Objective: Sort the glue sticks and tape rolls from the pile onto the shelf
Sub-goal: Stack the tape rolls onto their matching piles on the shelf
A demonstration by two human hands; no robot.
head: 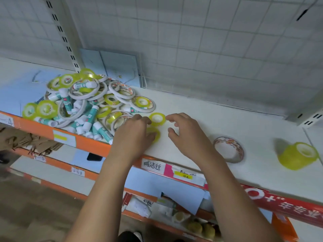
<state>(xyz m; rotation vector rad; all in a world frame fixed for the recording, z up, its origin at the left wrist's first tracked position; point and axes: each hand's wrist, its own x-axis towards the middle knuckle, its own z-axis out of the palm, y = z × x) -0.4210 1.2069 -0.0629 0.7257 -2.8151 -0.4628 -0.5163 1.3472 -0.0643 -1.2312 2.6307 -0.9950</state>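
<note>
A pile (87, 105) of yellow tape rolls, white-rimmed tape rolls and teal-and-white glue sticks (90, 117) covers the left of the white shelf (227, 119). Just right of the pile lie two small yellow tape rolls. My left hand (136, 135) is curled, its thumb over the nearer roll (156, 136) and its fingertips at the left edge of the farther roll (157, 119). My right hand (185, 135) hovers to the right with loosely curled fingers and holds nothing. Its index fingertip is close to the farther roll's right edge.
A wide patterned tape roll (229, 149) stands on the shelf right of my right hand, and a stack of yellow tape (297, 156) stands farther right. Blue cards (118, 67) lean on the back wall. The orange front edge (90, 144) carries price labels; lower shelves hold goods.
</note>
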